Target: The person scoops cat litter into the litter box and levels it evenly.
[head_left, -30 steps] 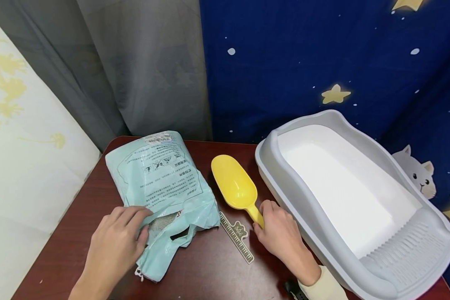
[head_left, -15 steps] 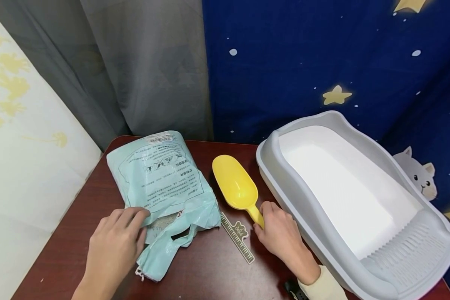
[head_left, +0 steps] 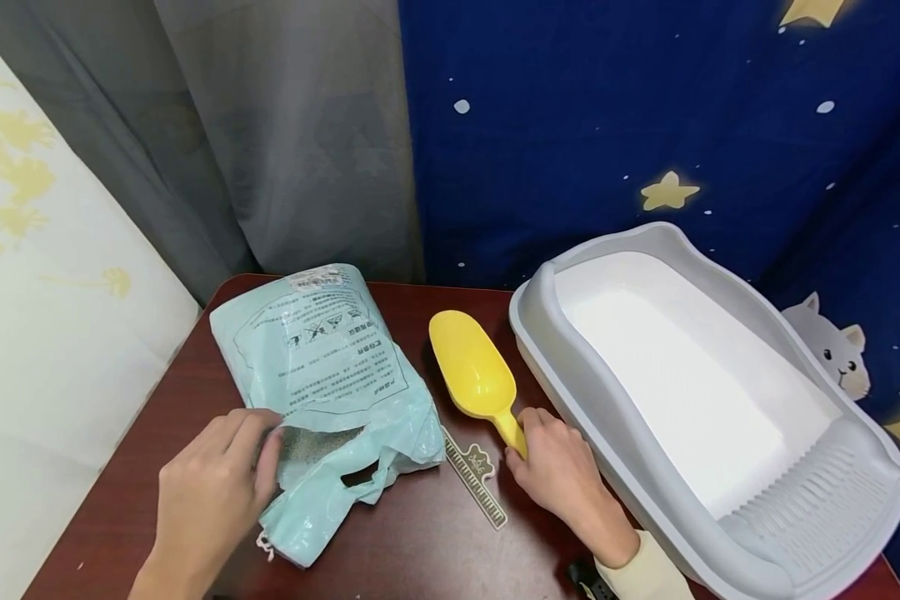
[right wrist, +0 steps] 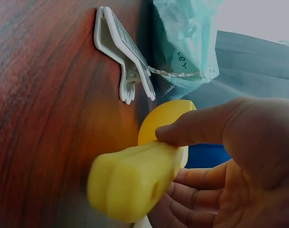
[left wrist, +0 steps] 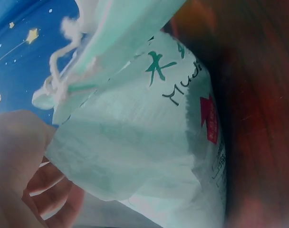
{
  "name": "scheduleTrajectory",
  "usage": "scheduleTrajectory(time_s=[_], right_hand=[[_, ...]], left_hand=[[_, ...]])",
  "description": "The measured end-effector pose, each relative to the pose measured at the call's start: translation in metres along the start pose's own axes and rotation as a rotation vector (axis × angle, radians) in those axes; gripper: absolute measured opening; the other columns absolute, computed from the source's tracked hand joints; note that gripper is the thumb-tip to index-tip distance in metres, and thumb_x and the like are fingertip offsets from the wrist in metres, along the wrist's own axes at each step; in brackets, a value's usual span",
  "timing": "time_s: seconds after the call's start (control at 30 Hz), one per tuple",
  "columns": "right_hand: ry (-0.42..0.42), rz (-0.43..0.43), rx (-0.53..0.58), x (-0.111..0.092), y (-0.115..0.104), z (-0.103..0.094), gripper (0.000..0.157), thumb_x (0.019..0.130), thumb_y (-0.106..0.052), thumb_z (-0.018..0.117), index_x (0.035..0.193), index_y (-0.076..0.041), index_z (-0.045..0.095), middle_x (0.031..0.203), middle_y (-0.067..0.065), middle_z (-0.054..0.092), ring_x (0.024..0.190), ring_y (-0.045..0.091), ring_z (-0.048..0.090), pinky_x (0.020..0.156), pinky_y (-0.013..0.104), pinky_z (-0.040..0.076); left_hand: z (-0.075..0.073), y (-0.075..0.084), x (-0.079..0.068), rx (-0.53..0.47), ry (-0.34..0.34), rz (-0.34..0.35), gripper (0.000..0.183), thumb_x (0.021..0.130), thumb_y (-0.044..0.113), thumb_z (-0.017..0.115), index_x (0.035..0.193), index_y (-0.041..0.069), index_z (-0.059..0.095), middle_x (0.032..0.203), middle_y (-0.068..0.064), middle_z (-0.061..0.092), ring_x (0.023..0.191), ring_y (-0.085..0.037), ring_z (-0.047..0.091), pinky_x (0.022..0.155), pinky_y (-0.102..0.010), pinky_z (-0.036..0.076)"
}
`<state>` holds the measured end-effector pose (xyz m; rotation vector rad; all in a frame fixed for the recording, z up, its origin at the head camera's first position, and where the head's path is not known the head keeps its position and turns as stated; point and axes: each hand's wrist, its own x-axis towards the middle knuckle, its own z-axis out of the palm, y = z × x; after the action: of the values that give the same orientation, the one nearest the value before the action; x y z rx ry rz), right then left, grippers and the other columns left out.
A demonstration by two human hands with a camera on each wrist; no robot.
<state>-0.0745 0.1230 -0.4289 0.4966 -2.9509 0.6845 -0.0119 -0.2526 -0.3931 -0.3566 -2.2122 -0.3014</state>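
Note:
My left hand (head_left: 210,483) pinches the torn edge of a pale blue cat litter bag (head_left: 337,350) lying on its side. Grey granules (head_left: 311,446) show in the bag's opening, beside my fingertips. In the left wrist view, the thumb and fingers (left wrist: 47,183) lie on either side of the bag's edge (left wrist: 125,142). My right hand (head_left: 558,467) grips the handle of a yellow scoop (head_left: 476,367), its bowl facing up. In the right wrist view, the thumb presses on top of the scoop handle (right wrist: 139,180), the other fingers curled beneath it.
A grey litter box (head_left: 585,358) with a white inside stands close to the right of the scoop. Between bag and right hand lies a sealing clip (head_left: 476,479) with a bear-shaped top. The dark red table (head_left: 412,550) ends at curtains behind.
My left hand has shifted left, drawing the bag's edge with it; the opening gapes wider and shows more granules. The right hand and scoop have hardly moved.

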Motion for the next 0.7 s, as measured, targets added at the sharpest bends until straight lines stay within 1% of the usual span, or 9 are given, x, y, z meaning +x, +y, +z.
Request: scheduleTrajectory(time_s=[0.17,0.37,0.53,0.6,0.7], right_hand=[[0.015,0.001,0.050,0.0000,0.0009,-0.0001,0.027,0.084,-0.004,0.087,0.104,0.002,0.068,0.074,-0.002,0.048,0.056,0.015,0.048,0.048,0.032,0.043],[0.048,0.003,0.094,-0.0003,0.0013,-0.0006,0.030,0.086,-0.005,0.081,0.111,0.005,0.067,0.069,-0.001,0.049,0.052,0.013,0.047,0.045,0.030,0.041],[0.090,0.003,0.116,0.0004,0.0018,-0.0008,0.032,0.087,-0.004,0.078,0.115,0.006,0.068,0.071,0.000,0.051,0.054,0.015,0.048,0.047,0.032,0.043],[0.092,0.008,0.125,0.0004,0.0024,-0.0010,0.032,0.087,-0.004,0.078,0.115,0.006,0.068,0.071,0.000,0.051,0.055,0.015,0.048,0.047,0.031,0.043],[0.087,0.017,0.139,0.0001,0.0039,-0.0009,0.031,0.087,-0.004,0.078,0.115,0.006,0.067,0.071,0.001,0.051,0.054,0.014,0.049,0.047,0.030,0.044]], left_hand=[[0.0000,-0.0026,0.0035,0.003,0.041,-0.005,0.033,0.107,0.024,0.054,0.094,0.002,0.073,0.086,-0.006,0.073,0.065,-0.027,0.067,0.044,-0.049,0.047],[0.0014,-0.0027,0.0023,-0.009,0.090,0.002,0.032,0.107,0.024,0.053,0.095,-0.001,0.071,0.089,-0.010,0.075,0.061,-0.026,0.065,0.045,-0.046,0.047],[0.0055,-0.0009,0.0042,-0.033,0.169,0.029,0.031,0.105,0.022,0.054,0.092,-0.003,0.069,0.089,-0.013,0.076,0.054,-0.026,0.060,0.043,-0.042,0.044],[0.0066,0.0002,0.0055,-0.044,0.198,0.044,0.031,0.105,0.021,0.054,0.091,-0.004,0.068,0.087,-0.015,0.075,0.053,-0.028,0.060,0.042,-0.042,0.043],[0.0066,0.0023,0.0075,-0.053,0.224,0.066,0.030,0.105,0.020,0.055,0.090,-0.003,0.066,0.084,-0.015,0.073,0.051,-0.026,0.057,0.041,-0.040,0.041]])
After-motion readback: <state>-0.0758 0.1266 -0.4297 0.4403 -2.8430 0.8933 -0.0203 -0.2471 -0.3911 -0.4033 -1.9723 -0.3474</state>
